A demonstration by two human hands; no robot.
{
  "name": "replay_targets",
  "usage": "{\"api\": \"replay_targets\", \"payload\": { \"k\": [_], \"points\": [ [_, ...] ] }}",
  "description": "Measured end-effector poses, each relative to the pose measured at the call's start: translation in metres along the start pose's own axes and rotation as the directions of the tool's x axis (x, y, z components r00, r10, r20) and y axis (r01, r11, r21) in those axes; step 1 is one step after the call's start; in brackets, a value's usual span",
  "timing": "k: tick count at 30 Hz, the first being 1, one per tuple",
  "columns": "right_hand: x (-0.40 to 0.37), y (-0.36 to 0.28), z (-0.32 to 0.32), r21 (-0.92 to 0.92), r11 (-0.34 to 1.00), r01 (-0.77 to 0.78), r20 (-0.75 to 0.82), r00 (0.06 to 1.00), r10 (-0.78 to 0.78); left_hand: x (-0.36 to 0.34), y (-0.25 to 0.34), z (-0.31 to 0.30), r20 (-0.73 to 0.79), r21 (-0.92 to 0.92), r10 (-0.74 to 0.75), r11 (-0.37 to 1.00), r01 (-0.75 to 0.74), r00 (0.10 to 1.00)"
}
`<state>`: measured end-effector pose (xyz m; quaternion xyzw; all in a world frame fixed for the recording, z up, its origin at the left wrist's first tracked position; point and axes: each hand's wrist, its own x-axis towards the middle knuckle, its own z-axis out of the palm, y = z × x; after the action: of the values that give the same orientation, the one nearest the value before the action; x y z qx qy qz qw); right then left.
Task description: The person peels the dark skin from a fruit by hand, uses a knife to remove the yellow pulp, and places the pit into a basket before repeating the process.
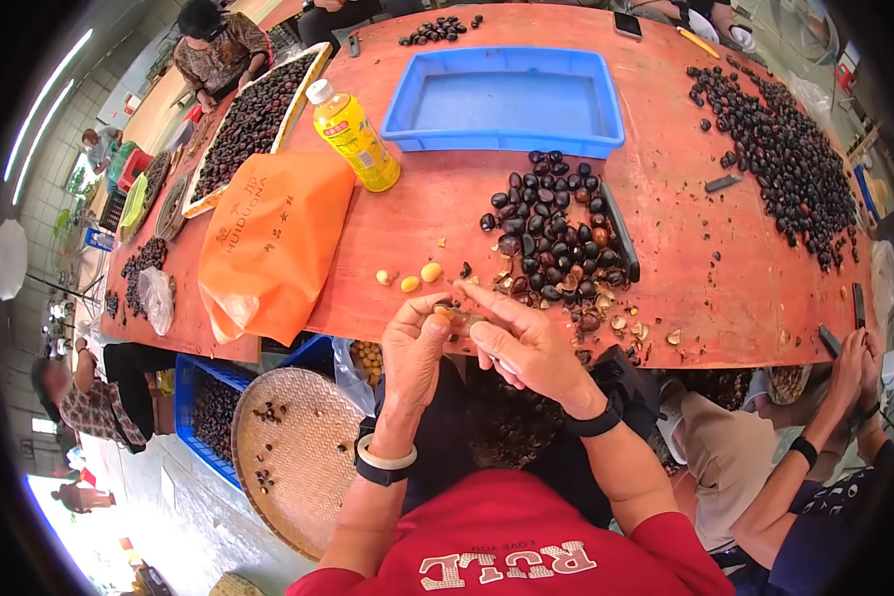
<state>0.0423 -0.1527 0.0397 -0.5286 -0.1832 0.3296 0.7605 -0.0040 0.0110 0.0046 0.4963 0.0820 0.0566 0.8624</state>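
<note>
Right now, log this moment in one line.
left hand pinching nut | right hand fingertip on nut | peeled kernels on table edge | dark nut pile ahead

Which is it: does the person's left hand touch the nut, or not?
Touching: the head view shows the left hand pinching the nut between its fingertips.

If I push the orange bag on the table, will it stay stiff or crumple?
The orange bag looks thin and creased, so it probably crumples. It lies flat, so it seems light. Its lower end overhangs the table edge and might slip off.
</note>
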Motion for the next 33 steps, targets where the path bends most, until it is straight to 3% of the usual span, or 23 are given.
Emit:
{"api": "replay_targets", "payload": {
  "k": [2,7,13,17,19,22,33],
  "points": [
    [-0.001,-0.002,0.004,-0.024,1.000,-0.005,-0.032,0.999,0.004,0.001,-0.001,-0.001,-0.015,0.028,0.056,0.998,-0.055,0.998],
    [0.000,0.004,0.002,-0.134,0.988,0.072,-0.041,0.996,-0.078,0.001,0.000,0.003,0.006,0.024,0.022,0.999,-0.022,1.000],
    [0.000,0.004,-0.001,-0.256,0.965,0.057,-0.063,0.995,-0.075,0.001,-0.002,-0.001,-0.012,0.102,0.018,0.995,-0.017,1.000],
    [-0.002,0.003,-0.002,-0.204,0.978,0.033,-0.076,0.996,-0.049,0.000,-0.004,0.000,-0.025,0.122,0.019,0.992,-0.016,0.999],
    [-0.004,0.000,0.000,0.010,0.999,-0.037,-0.147,0.988,0.038,0.001,-0.004,-0.001,0.004,0.107,0.033,0.994,-0.034,0.999],
    [-0.005,0.002,0.002,-0.102,0.993,0.056,-0.074,0.995,-0.064,0.001,-0.001,0.000,0.034,0.086,0.040,0.995,-0.043,0.999],
    [-0.004,0.008,-0.001,-0.223,0.973,0.052,-0.079,0.994,-0.071,0.000,-0.001,-0.002,0.035,0.130,-0.006,0.992,0.001,0.999]
  ]
}}
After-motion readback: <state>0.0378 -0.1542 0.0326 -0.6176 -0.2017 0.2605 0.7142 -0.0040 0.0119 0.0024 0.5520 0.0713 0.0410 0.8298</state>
